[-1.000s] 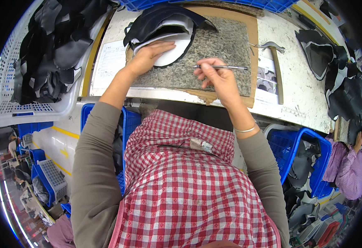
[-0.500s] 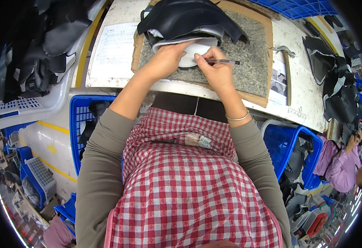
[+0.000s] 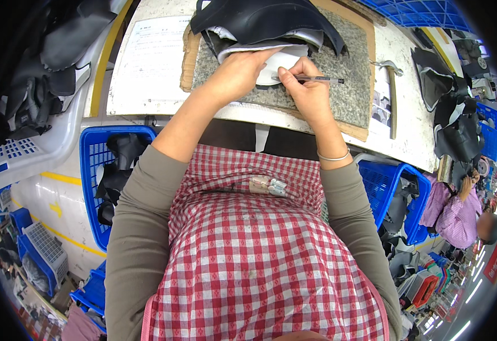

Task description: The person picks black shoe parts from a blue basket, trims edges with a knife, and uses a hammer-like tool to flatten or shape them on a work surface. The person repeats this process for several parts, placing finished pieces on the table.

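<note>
Bright, mostly even lt, paper [image 3: 156, 63] near washed-out, tube lts [image 3: 460, 331] lower R, strong fisheye bend, blk corners.

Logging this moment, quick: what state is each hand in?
Left hand: at the white piece; whether it grips cannot be told.
Right hand: closed, holding a pen.

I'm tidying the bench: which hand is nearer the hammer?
Right. The right hand, holding the pen, is left of the hammer; the left hand, at the white piece, is farther left.
</note>
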A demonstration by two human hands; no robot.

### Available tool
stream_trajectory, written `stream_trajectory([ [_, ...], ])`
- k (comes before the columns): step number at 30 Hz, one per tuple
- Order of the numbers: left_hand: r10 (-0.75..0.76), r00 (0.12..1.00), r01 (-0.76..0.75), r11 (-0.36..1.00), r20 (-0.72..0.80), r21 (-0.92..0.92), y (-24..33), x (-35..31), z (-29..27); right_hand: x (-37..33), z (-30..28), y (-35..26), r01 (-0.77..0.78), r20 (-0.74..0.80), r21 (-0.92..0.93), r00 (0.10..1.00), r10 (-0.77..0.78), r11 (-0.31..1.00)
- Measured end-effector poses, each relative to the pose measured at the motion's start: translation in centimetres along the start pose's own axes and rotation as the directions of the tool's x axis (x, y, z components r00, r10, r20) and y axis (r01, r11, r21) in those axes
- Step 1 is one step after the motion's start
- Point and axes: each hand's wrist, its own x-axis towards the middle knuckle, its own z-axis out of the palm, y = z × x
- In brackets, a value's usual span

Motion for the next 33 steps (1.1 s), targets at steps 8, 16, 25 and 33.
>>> stream_trajectory([
  [8,0.31,0.765,0.108,0.802,-0.564,0.588,0.9,-0.6,-3.8,-5.3,-4.1,-1.0,-0.14,-0.197,0.203,0.964,0.18,0.969],
  [16,0.136,0.969,-0.087,0.969,-0.206,0.23,8.1,11.2,1.1,-9.3,-5.9,-4.4,0.055,-0.235,0.173,0.972,-0.013,0.983],
  [25,-0.474,0.186,0.289,0.864,-0.861,-0.413,-13.7,2.2,-13.3,-10.7,-7.9,-1.0,-0.042,-0.326,0.191,0.939,0.104,0.981],
  [33,-0.916,0.18,-0.384,0.27,-0.359,-0.883,-24.0,-7.6,-29.7,-9.6,-6.8,-1.7,-0.051,-0.284,0.17,0.954,0.098,0.984],
])
